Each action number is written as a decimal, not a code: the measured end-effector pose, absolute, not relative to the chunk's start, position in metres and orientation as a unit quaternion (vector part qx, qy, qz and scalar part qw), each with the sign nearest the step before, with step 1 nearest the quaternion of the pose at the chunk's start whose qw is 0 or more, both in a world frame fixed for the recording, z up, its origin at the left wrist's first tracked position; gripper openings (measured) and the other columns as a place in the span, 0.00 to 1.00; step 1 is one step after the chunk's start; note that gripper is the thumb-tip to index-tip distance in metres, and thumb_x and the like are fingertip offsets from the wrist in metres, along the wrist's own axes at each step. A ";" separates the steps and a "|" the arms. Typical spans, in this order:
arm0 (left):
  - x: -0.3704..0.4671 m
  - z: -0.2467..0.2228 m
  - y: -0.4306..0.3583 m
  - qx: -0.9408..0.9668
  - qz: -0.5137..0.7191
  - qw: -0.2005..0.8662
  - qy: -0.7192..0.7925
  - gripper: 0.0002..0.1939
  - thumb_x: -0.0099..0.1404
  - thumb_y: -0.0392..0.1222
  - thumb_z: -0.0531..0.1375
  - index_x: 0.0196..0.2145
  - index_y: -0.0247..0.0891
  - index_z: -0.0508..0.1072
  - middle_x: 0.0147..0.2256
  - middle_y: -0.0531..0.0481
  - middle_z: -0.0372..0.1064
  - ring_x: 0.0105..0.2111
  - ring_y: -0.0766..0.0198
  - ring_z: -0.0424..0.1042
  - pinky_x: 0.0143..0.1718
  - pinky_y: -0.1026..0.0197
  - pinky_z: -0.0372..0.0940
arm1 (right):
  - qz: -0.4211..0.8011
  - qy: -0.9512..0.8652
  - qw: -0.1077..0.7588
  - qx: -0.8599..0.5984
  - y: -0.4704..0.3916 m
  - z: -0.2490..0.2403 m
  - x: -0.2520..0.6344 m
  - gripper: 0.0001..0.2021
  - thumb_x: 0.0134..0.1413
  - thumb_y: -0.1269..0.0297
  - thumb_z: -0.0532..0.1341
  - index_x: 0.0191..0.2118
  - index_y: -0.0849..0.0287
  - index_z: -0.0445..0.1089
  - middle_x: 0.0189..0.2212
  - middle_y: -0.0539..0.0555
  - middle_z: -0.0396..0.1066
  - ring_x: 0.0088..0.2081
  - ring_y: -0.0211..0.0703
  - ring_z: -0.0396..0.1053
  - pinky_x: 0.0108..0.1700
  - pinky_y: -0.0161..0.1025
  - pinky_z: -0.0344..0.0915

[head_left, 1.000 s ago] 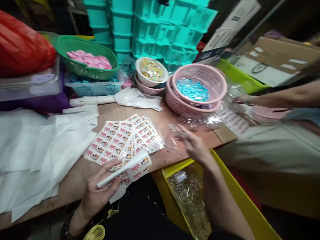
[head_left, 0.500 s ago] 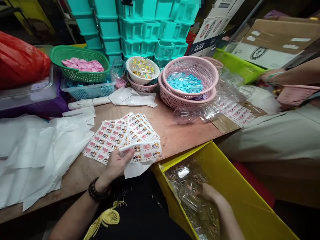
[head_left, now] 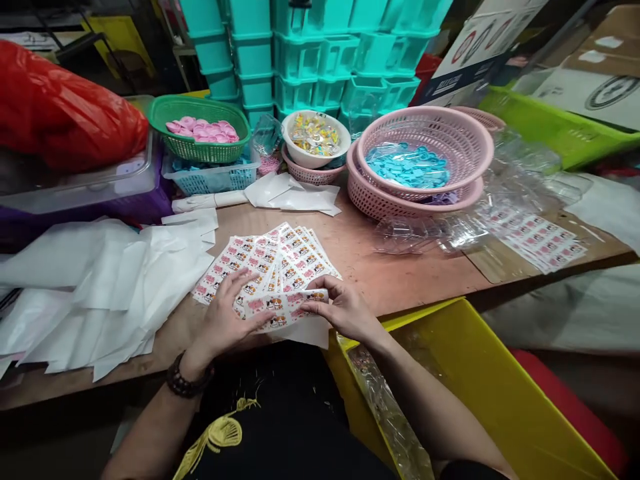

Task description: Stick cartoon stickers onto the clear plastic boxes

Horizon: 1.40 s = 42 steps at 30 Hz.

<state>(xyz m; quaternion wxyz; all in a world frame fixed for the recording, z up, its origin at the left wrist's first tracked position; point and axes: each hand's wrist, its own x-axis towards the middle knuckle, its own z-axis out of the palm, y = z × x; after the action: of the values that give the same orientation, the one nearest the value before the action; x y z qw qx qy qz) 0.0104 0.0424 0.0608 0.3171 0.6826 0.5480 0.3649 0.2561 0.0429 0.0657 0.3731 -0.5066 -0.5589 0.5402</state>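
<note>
A sheet of stickers [head_left: 285, 308] with cartoon cats and pink lettering is held up at the table's front edge, its white backing [head_left: 311, 331] hanging below. My left hand [head_left: 225, 317] grips its left side, thumb on the front and the other fingers stretched behind. At the right end, my right hand [head_left: 350, 308] pinches the sheet's upper corner between thumb and fingers. Whether one sticker is lifted there, I cannot tell. Behind both hands lies a fanned pile of similar sticker sheets [head_left: 265, 257].
White backing papers [head_left: 100, 280] cover the left side. Pink baskets [head_left: 425, 200] hold blue pieces, near a green basket [head_left: 200, 150] and a white bowl [head_left: 316, 139]. Clear plastic cases [head_left: 430, 233] lie at right. A yellow bin [head_left: 500, 373] with clear packs stands below the table edge.
My right hand has come up out of the yellow bin to the right end of the sticker sheet. The view has turned left; the co-worker's arm is out of view.
</note>
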 end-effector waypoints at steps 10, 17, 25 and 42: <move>0.037 0.083 0.073 0.701 0.081 0.566 0.426 0.16 0.62 0.52 0.64 0.31 0.35 0.80 0.21 0.54 0.71 0.18 0.69 0.65 0.20 0.68 0.54 | 0.458 -0.666 0.253 -0.532 0.031 0.085 0.268 0.13 0.55 0.54 0.67 0.39 0.58 0.77 0.37 0.53 0.78 0.39 0.44 0.74 0.43 0.40 0.69; 0.047 0.080 0.074 0.722 0.041 0.561 0.402 0.17 0.64 0.52 0.62 0.27 0.35 0.77 0.18 0.55 0.65 0.18 0.71 0.60 0.19 0.69 0.51 | 0.354 -0.713 0.266 -0.543 0.026 0.075 0.277 0.03 0.58 0.65 0.66 0.37 0.54 0.78 0.34 0.52 0.79 0.38 0.43 0.75 0.44 0.41 0.68; 0.050 0.065 0.077 0.572 0.015 0.732 0.369 0.24 0.52 0.60 0.70 0.21 0.35 0.72 0.19 0.55 0.64 0.19 0.70 0.60 0.22 0.67 0.55 | 0.136 -0.852 0.294 -0.412 0.006 0.044 0.289 0.12 0.61 0.67 0.60 0.43 0.41 0.78 0.43 0.50 0.78 0.47 0.48 0.72 0.60 0.55 0.63; 0.010 0.013 0.080 0.544 0.270 0.763 0.220 0.28 0.48 0.69 0.68 0.15 0.41 0.70 0.16 0.48 0.65 0.22 0.60 0.67 0.30 0.56 0.68 | -0.098 -0.440 0.299 -0.841 0.127 0.024 0.360 0.32 0.65 0.65 0.51 0.71 0.69 0.49 0.60 0.73 0.65 0.65 0.62 0.56 0.66 0.73 0.43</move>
<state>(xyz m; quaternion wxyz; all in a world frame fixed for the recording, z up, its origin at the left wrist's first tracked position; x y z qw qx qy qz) 0.0104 0.0798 0.0129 0.7632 0.5445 0.2199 0.2697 0.3604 0.1273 0.0243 0.2989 -0.8409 -0.4403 -0.0980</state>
